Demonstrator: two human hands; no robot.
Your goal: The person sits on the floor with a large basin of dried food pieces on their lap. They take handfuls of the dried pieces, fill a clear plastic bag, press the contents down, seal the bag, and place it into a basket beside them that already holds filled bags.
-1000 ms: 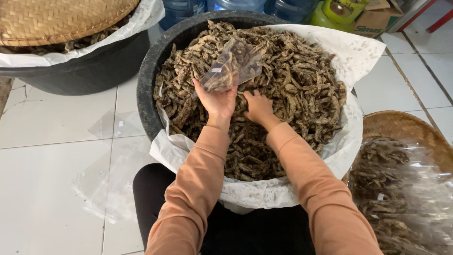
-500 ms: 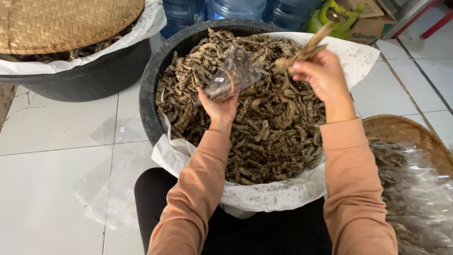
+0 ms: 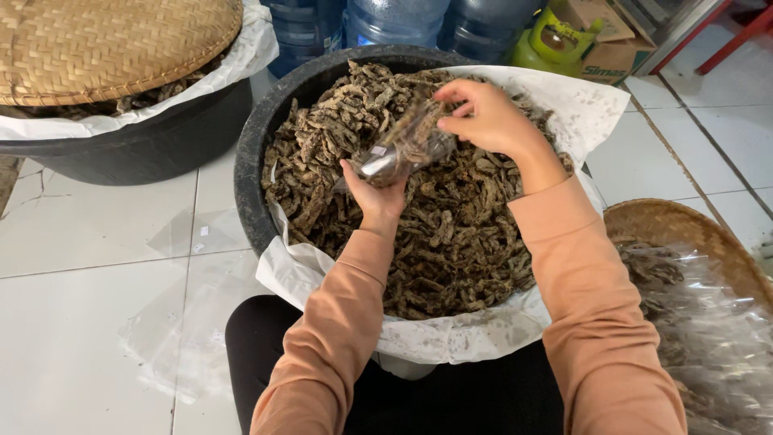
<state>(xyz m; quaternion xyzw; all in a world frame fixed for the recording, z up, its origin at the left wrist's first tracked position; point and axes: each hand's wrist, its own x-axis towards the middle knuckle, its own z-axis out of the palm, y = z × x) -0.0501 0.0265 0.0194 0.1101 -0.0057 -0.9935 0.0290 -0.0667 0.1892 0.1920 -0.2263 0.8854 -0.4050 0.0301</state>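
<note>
The left hand [image 3: 377, 196] is closed around the lower part of a small clear plastic bag [image 3: 407, 145], holding it up above the middle of the big tub, mouth toward the far side; the right hand [image 3: 485, 119] is at that mouth, fingers pinched together over it, though whether they grip the film's edge or a few pieces going in cannot be told. The bag is already part full of the dried brown strips [image 3: 451, 234] that heap the tub beneath (thin, curled, brittle-looking things). It probably weighs little, and the film looks soft and slippery, so it will sag and crumple unless supported from below, as the left hand does now; the rim of the mouth is the sensible second hold. The strips themselves look light and stiff and would likely snap if squeezed, so a loose pinch suits them better than a fistful. Outward from the hands, the black tub [image 3: 251, 161] is lined with white paper [image 3: 596, 105] folded over its rim. To the far left stands a second black tub [image 3: 153, 141] capped by a woven bamboo tray [image 3: 105, 44]; to the right a woven basket [image 3: 684, 229] holds filled clear bags [image 3: 708, 338]. Loose plastic sheets [image 3: 169, 322] lie on the white tiled floor [image 3: 72, 338], and blue water jugs [image 3: 394, 18] stand at the far side
</note>
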